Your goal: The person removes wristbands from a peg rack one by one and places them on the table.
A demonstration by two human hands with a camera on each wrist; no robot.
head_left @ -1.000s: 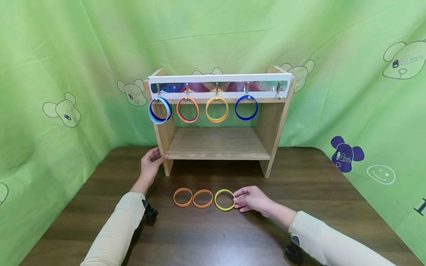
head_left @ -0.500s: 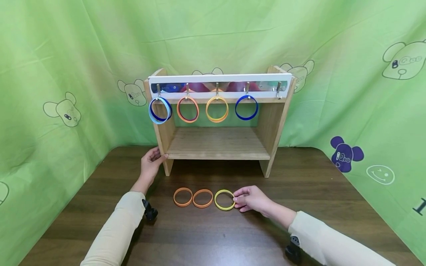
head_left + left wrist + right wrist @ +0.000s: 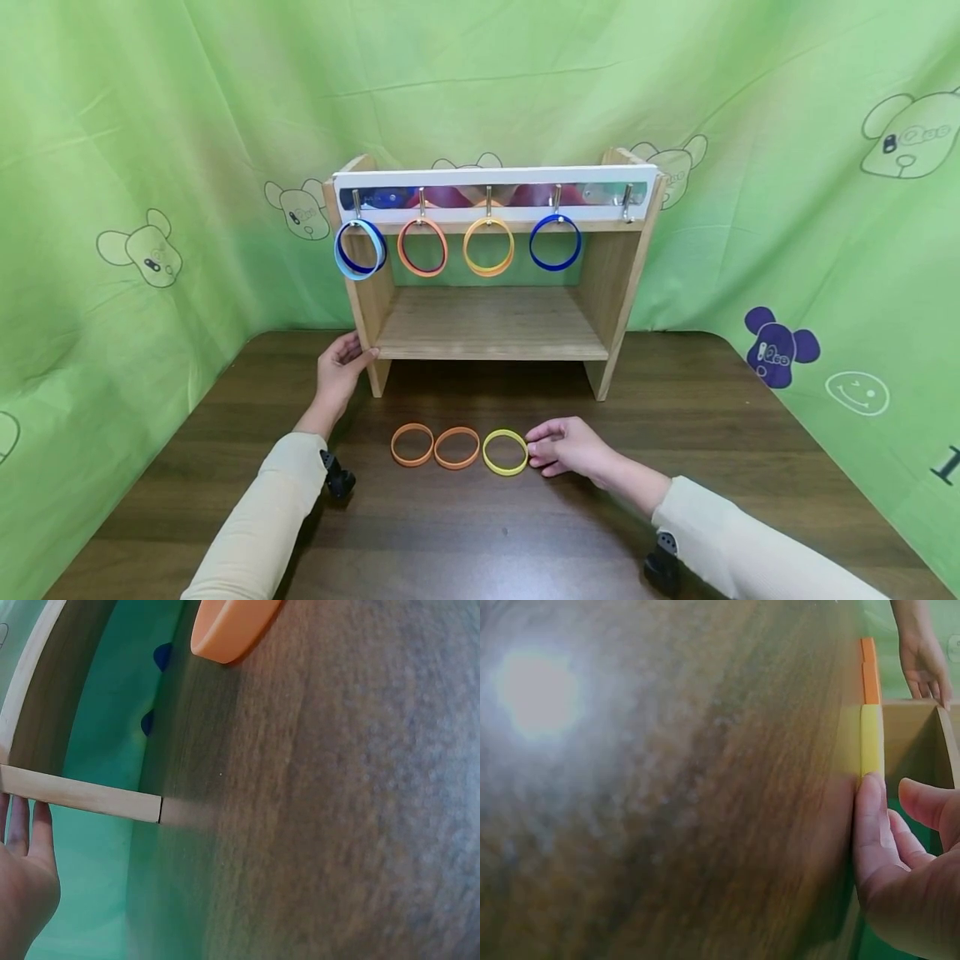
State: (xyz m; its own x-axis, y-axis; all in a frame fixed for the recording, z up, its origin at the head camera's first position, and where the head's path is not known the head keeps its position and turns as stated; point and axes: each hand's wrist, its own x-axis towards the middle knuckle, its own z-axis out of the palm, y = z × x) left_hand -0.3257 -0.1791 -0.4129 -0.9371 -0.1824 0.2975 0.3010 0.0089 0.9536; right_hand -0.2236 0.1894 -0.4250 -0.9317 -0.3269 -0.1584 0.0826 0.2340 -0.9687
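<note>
My left hand (image 3: 341,373) holds the left side panel of a small wooden shelf (image 3: 491,321), its thumb across the front edge. The left wrist view shows straight fingers (image 3: 41,836) against the panel's outer face. On the table, a yellow silicone wristband (image 3: 506,452) lies flat beside my right hand (image 3: 570,448). One fingertip reaches the band's right edge; in the right wrist view, the thumb (image 3: 926,801) stands away from it. Two orange wristbands (image 3: 412,445) lie in a row to the left of the yellow one.
A white hook rail (image 3: 495,177) runs along the shelf's top. Light-blue and dark-blue bands (image 3: 347,265), orange-red bands (image 3: 405,260), yellow-orange bands (image 3: 483,271) and a dark-blue band (image 3: 555,267) hang from it. The rightmost hook (image 3: 627,202) is bare. Green cloth (image 3: 480,75) surrounds the brown table (image 3: 465,542).
The fingers of my right hand have eased very slightly off the yellow wristband. My left hand stays on the shelf, and the orange bands lie where they were.
</note>
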